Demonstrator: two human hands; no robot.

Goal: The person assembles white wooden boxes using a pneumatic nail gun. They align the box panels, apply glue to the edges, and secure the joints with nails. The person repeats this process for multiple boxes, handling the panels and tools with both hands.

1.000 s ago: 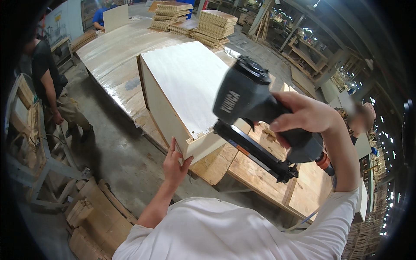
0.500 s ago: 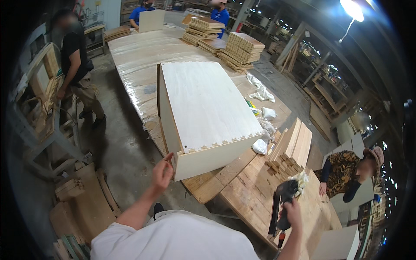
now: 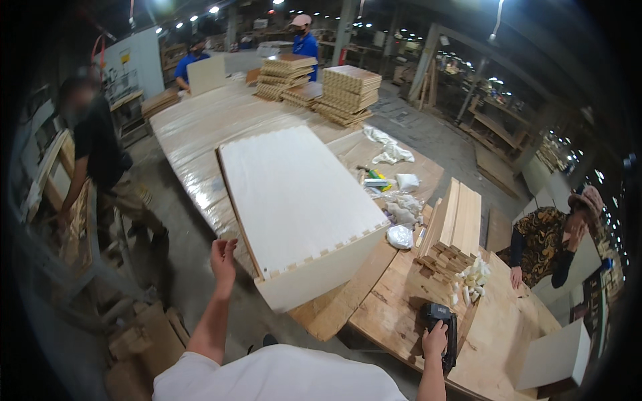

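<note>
We see the left hand (image 3: 224,262) raised just beside the long left edge of the pale wooden box (image 3: 301,194), its fingers loosely bent and slightly parted, closed on nothing; there seems to be a narrow gap between them and the wood. The right hand (image 3: 435,339) is lower and well apart from it, its fingers wrapped around the handle of the black nail gun (image 3: 438,311) (we cannot make out the fingertips, which the tool hides, nor whether one lies on the trigger). We find the nail gun over the wooden workbench (image 3: 381,311), though we cannot tell whether it bears its weight there. The pale wooden box sits between the hands and the stacked panels (image 3: 351,90), on the plastic-covered table (image 3: 190,130), its notched near edge toward us and its near end reaching past the boards. To its right we see a white bag (image 3: 400,236) and, farther right, a pile of wood strips (image 3: 458,214).
</note>
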